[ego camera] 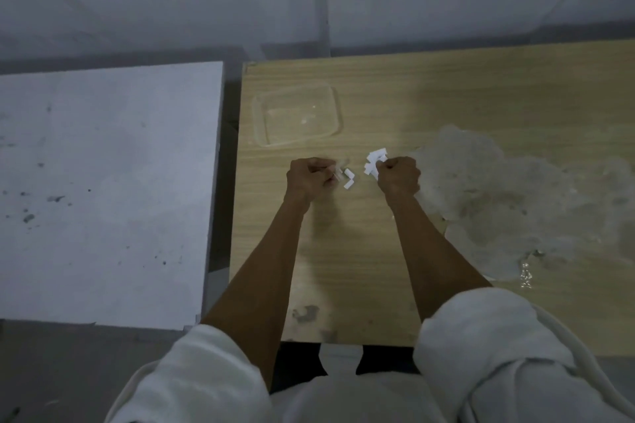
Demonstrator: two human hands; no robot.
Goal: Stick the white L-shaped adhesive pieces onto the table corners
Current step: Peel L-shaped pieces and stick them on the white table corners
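**Both fists on white pieces, mid-table**

Head view: your L hand (311, 178) sits just left of frame centre, knuckles up. Its fingers are curled tight, w/ the tips pinching at the left end of one L piece (349, 179). That piece shows as a small white angle right at your fingertips, low over the table (343, 251). It's too blurry to tell whether it touches the wood. A pale, see-through scrap sits btwn fingertips and piece; can't make out what it is.

Your R hand (398, 177) is just right of centre, level w/ the L hand, also fisted. Its fingers wrap round a stack (375, 160) of white pieces that fan out from the upper left of the fist. The two hands are near each other but apart, w/ the L piece in the gap, closer to the L hand.

Above the L hand, toward upper centre, a clear square tub (297, 117) rests on the table near its left edge, w/ a few white specks inside. In the right half of frame, a big grey worn patch (515, 196) spreads over the wood, starting just beside your R hand. At frame left, a white top (103, 189) w/ dark speckles sits beside the table across a narrow gap. Both forearms are bare, w/ white sleeves (481, 336) bunched up at the bottom of frame.
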